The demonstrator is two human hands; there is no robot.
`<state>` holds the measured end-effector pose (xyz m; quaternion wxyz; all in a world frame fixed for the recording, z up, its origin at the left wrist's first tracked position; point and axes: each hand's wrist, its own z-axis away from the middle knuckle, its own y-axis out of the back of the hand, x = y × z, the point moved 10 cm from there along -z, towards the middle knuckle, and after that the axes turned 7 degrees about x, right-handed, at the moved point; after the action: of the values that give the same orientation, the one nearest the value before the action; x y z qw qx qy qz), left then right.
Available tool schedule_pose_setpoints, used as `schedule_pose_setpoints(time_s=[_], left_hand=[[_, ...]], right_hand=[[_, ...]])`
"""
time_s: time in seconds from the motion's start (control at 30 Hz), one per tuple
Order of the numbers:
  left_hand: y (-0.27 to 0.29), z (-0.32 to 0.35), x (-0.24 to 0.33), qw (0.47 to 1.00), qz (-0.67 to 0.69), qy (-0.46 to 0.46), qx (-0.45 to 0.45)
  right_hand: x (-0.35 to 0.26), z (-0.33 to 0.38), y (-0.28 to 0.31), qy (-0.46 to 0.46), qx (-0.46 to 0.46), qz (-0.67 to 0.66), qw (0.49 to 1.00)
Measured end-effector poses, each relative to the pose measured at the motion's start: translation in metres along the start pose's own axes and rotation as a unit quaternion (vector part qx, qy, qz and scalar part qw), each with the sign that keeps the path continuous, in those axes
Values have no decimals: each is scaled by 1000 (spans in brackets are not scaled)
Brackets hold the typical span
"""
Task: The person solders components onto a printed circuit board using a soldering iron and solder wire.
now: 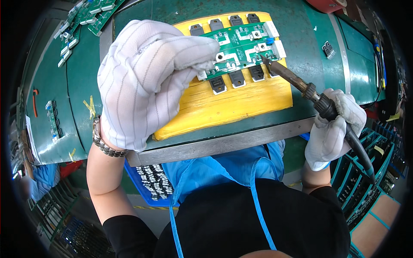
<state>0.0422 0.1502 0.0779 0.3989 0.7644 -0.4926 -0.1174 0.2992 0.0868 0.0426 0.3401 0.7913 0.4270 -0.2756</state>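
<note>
A green circuit board (235, 48) lies across a yellow block (228, 112), with white connectors at its right end. Black transistors (236, 78) stick out from under both long sides of the board. My left hand (144, 79), in a white striped glove, hovers over the board's left end with its fingers drawn together; anything between the fingertips is hidden. In my right hand (331, 131), also gloved, is a soldering iron (297, 81), gripped by its dark handle. Its tip reaches the board's lower right part; contact is too small to tell.
Other green boards (92, 17) are piled at the far left, and one board (52, 121) lies nearer. Loose black components (328, 50) sit to the right. A metal edge (223, 142) borders the bench above a blue bin (144, 189) of small parts.
</note>
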Motion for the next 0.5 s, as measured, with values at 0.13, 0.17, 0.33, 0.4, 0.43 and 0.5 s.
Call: schedule_pose_setpoints(time_s=[0.13,0.17,0.33,0.4,0.43,0.5], left_hand=[[-15,-5,18,981,146,-46,-122],[-27,11,17,978,141,-24,-155],[-32,13,27,984,71,-39,-159],[-35,15,25,982,41,-37,-181],[-34,16,24,982,40,-37,-180],[-33,14,23,984,73,-24,-162]], right_hand=[[-4,-3,3,-11,49,-42,998],[-9,-6,-1,-12,44,-52,998],[-48,-14,-59,147,-175,26,973],[-62,-21,-72,177,-199,44,963],[-72,-22,-81,205,-225,60,951],[-75,-19,-90,234,-251,76,936]])
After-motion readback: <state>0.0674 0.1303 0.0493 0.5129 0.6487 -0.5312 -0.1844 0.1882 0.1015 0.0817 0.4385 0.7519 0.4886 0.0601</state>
